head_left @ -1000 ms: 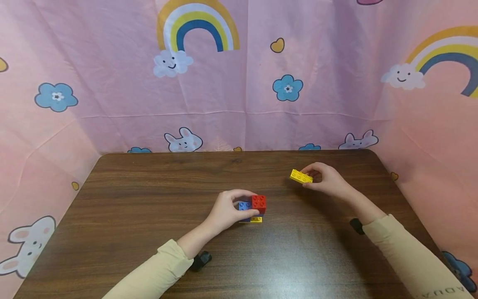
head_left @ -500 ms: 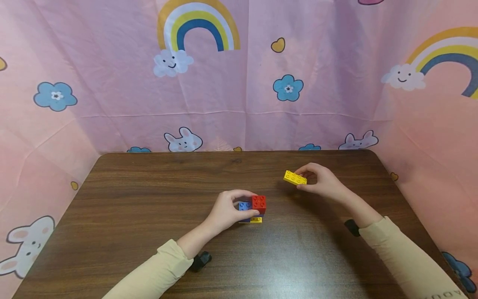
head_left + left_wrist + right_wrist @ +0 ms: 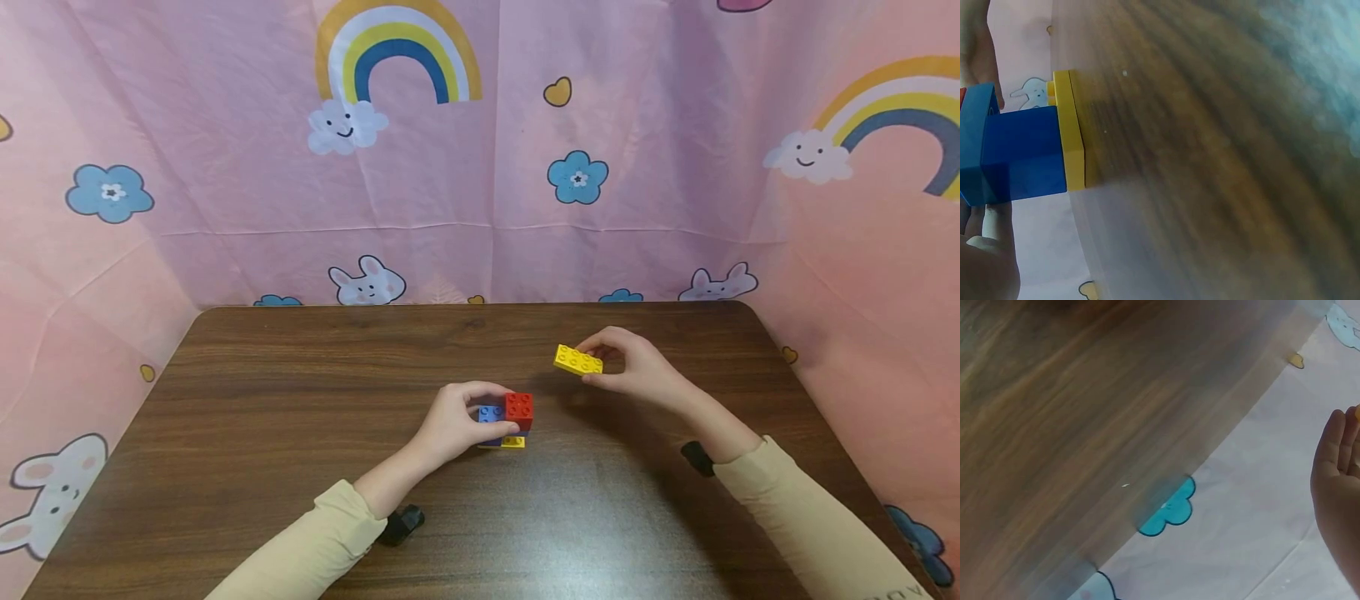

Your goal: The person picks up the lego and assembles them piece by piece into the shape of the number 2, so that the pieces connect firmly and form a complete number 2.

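Note:
My left hand [image 3: 461, 425] grips a small stack of toy building bricks on the table, thumb on the near side and fingers behind. The stack has a red brick [image 3: 519, 407] on top at the right, blue bricks [image 3: 1022, 150] below it and a thin yellow brick [image 3: 1070, 134] at the bottom. Up and to the right of the stack, my right hand [image 3: 637, 367] pinches a flat yellow brick [image 3: 577, 360] by its right end, studs up, held above the table. In the right wrist view only part of that hand shows at the right edge.
The brown wood-grain table [image 3: 300, 358] fills the lower view. A pink curtain [image 3: 450, 183] with rainbows, rabbits and flowers stands behind its far edge and along both sides. Black wrist devices [image 3: 402, 525] show by each sleeve.
My right hand has moved left with the flat yellow brick, closer to the stack. The left hand and its stack have stayed in place.

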`<state>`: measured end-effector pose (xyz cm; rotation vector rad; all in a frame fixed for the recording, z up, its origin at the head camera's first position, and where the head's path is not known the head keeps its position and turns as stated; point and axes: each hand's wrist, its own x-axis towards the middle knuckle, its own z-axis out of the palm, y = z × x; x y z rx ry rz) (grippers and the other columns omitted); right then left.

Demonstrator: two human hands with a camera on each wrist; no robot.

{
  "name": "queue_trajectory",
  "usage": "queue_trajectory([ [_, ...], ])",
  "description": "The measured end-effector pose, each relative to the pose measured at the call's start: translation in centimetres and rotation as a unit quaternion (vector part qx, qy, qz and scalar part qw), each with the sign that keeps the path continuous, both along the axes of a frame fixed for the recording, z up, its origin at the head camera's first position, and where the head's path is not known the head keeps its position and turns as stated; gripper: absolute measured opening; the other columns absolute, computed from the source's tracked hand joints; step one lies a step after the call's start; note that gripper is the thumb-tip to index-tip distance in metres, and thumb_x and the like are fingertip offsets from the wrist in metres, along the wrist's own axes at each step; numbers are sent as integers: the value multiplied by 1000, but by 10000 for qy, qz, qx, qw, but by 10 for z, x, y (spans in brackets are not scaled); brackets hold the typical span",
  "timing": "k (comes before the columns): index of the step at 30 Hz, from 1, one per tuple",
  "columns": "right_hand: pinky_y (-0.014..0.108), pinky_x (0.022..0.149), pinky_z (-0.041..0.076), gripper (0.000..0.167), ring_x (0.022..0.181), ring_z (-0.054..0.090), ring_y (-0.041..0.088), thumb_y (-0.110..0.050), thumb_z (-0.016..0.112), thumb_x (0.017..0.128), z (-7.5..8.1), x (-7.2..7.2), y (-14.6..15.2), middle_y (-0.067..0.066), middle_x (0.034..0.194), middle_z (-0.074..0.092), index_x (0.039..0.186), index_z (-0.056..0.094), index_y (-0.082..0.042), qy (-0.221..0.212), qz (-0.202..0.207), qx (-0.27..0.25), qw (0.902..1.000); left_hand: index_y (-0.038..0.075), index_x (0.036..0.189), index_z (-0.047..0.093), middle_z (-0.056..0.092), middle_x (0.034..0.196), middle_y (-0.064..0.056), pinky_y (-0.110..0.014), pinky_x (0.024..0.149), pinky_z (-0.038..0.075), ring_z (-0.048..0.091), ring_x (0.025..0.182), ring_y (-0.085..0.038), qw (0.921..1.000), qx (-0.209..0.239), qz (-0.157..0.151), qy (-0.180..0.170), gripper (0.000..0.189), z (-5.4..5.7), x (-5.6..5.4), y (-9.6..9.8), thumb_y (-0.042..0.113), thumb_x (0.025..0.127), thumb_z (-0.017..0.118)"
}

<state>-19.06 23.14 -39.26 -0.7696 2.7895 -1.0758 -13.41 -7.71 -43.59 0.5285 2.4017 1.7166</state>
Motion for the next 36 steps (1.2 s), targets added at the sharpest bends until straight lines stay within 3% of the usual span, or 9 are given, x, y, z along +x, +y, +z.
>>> queue_trajectory([
  [17, 58, 99, 59, 39, 104, 64, 22, -7, 87, 87, 9, 13, -16, 9, 119, 72, 123, 73, -7, 80, 253, -222, 9994, 7, 119, 78, 79, 121, -11, -50, 105, 60, 70, 114, -26, 9999, -97, -61, -25, 37, 3, 0, 0, 14, 85, 91],
  [28, 46, 100, 61, 40, 107, 67, 19, -9, 88, 85, 16, 19, -33, 4, 119, 73, 122, 73, -9, 100, 457, -351, 9983, 8, 119, 78, 79, 121, -10, -52, 104, 60, 70, 115, -25, 9999, 13, -137, -99, 35, 3, 0, -3, 15, 87, 90],
  [36, 47, 97, 61, 40, 107, 67, 19, -8, 88, 85, 21, 23, -38, 4, 118, 74, 122, 74, -9, 143, 565, -443, 9973, 7, 120, 78, 79, 121, -11, -54, 105, 59, 71, 114, -25, 9994, 170, -286, -38, 35, 4, -1, -4, 12, 87, 89],
])
